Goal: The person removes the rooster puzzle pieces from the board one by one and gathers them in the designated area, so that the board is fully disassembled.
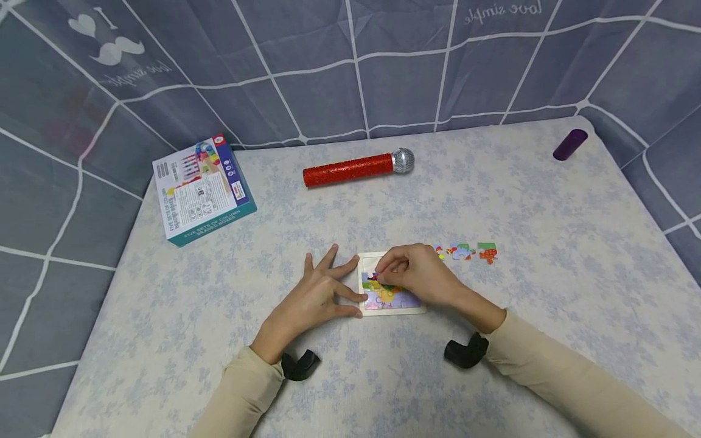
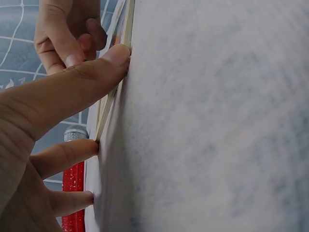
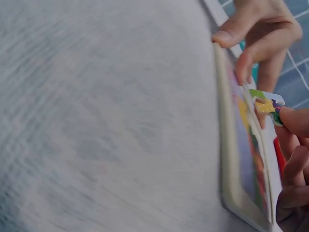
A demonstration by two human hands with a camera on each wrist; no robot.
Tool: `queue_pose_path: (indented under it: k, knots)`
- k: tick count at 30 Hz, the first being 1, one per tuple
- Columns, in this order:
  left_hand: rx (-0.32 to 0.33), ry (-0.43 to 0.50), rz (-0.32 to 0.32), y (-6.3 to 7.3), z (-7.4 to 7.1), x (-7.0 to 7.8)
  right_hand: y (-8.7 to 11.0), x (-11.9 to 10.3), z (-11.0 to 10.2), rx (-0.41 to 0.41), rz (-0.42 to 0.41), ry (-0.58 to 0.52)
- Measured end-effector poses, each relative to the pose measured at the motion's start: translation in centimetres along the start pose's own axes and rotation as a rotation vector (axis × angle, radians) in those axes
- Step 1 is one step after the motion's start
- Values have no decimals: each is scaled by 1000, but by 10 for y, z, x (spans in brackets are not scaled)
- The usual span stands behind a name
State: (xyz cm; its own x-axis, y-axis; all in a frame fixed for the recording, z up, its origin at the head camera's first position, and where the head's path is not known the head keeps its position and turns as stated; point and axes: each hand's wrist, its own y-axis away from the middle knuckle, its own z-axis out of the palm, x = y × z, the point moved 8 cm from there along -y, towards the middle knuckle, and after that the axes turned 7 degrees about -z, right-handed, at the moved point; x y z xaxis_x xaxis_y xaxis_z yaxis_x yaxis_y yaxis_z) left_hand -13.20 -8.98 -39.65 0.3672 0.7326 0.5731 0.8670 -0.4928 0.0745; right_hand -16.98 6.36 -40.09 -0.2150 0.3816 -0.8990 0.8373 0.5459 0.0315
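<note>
A small jigsaw puzzle tray point(image 1: 391, 313) with a pale rim lies in the middle of the table, its lower part filled with joined pieces. My left hand point(image 1: 311, 298) has its fingers spread, and several fingertips touch the tray's left side. Over the upper part of the tray, my right hand point(image 1: 424, 274) pinches a puzzle piece between thumb and fingers. The right wrist view shows this puzzle piece point(image 3: 268, 104) with green, yellow and purple on it, tilted above the tray. Part of the tray is hidden under my right hand.
Loose puzzle pieces point(image 1: 462, 251) lie right of the tray, partly behind my right hand. A red glittery microphone point(image 1: 350, 170) lies farther back. At the back left is a bead-set box point(image 1: 202, 188); a purple cylinder point(image 1: 570, 145) lies at the far right. Patterned curtains point(image 1: 328, 73) border the table.
</note>
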Motion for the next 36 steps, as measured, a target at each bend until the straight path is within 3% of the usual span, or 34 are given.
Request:
queue_pose_path:
  k: [5, 15, 23, 36]
  knots:
    - [-7, 13, -1, -1, 1, 1, 9, 12, -18, 7, 93, -67]
    - [15, 38, 1, -1, 0, 1, 43, 40, -67, 72, 237, -24]
    - [21, 47, -13, 1, 0, 0, 53, 51, -77, 72, 269, 49]
    - [20, 58, -19, 1, 0, 0, 50, 46, -81, 85, 221, 271]
